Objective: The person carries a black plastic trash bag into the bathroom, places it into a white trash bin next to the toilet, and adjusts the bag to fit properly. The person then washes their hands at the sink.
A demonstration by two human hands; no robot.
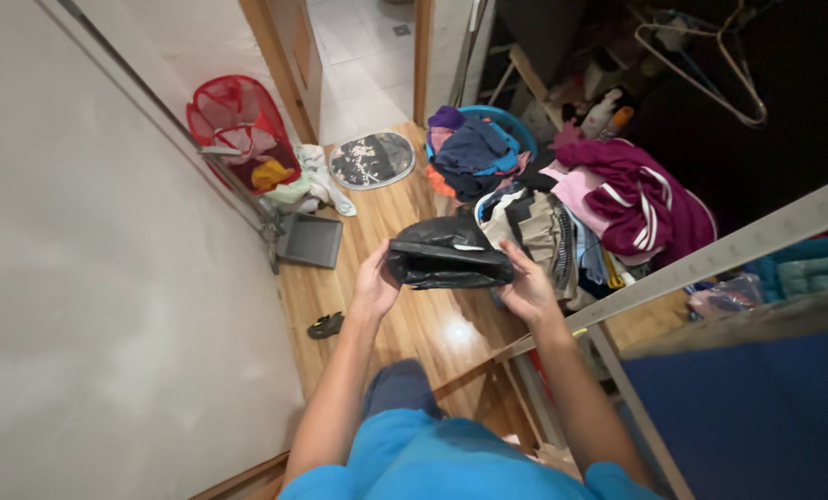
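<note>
Both of my hands hold a black folded garment [446,257] in front of me, above the wooden floor. My left hand [374,282] grips its left edge and my right hand [529,287] grips its right edge from below. The garment looks shiny and is folded into a flat bundle. Just beyond it lies a heap of clothes [548,231], with a maroon jacket with white stripes [632,199] on the right.
A blue basket [518,128] piled with clothes stands further back. A red mesh hamper [240,125] leans by the left wall, with a grey dustpan [310,241] and an oval mat [371,160] near the doorway. A metal rail [710,257] crosses at right; hangers [710,65] hang above.
</note>
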